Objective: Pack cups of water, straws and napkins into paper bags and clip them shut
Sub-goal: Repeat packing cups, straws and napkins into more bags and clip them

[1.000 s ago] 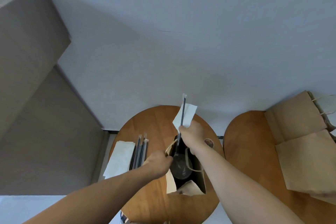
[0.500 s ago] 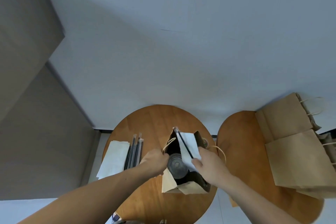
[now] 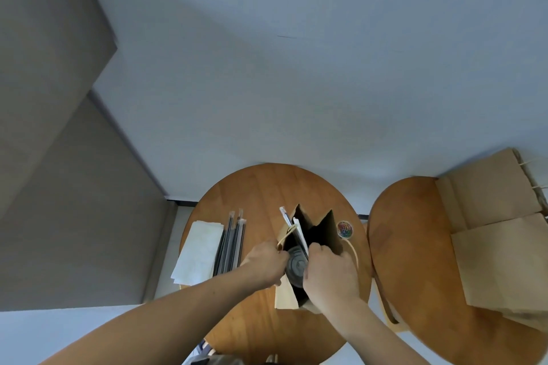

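**A:** While the paper bag (image 3: 286, 295) stands open on the desk (image 3: 258, 195), where is the cup (image 3: 296, 264)?

**B:** Inside, lid up. The left hand (image 3: 264, 261) has its fingers gripping the bag's left rim. The right hand (image 3: 329, 271) seemingly pinches the napkin (image 3: 299, 231) and straw (image 3: 285, 218) at the mouth.

**A:** Spares?

**B:** The napkin stack (image 3: 198, 249) and the spare straws (image 3: 231, 241) lie left.

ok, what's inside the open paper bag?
A lidded cup sits in the paper bag, with a straw and napkin sticking out beside it. The right hand covers the near side; the bottom is hidden.
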Tool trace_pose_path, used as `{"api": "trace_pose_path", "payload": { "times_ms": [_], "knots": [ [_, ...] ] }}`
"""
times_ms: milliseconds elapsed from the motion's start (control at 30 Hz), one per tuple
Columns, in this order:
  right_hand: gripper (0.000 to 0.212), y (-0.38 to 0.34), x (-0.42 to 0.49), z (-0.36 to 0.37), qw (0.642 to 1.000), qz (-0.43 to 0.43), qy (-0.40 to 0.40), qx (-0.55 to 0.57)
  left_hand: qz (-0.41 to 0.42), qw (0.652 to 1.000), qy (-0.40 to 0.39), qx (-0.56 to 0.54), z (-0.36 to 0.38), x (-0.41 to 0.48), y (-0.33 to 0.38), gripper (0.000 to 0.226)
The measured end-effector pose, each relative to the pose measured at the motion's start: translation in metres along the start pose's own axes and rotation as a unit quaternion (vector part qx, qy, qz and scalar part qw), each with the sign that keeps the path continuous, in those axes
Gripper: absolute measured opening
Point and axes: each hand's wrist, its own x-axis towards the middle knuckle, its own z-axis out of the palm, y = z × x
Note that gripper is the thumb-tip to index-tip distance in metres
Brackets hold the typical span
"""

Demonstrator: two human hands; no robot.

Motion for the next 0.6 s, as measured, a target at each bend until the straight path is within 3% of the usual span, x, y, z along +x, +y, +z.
{"api": "trace_pose_path", "payload": {
  "times_ms": [133,233,433,600],
  "knots": [
    [0.006,0.015,0.014,0.015,0.970,0.104,-0.104,0.195,-0.001,1.000,-0.011,-0.008,0.000,-0.001,0.000,0.022],
    [0.015,0.026,0.028,0.027,0.930,0.149,-0.114,0.317,-0.005,1.000,-0.014,-0.022,0.000,-0.002,0.004,0.023],
    [0.007,0.049,0.020,0.054,0.954,0.122,-0.134,0.238,-0.023,0.999,0.025,-0.028,-0.011,0.003,0.008,0.019],
    [0.007,0.056,0.023,0.066,0.948,0.118,-0.180,0.235,-0.021,0.999,0.014,-0.034,-0.005,0.002,0.005,0.019]
  ]
}}
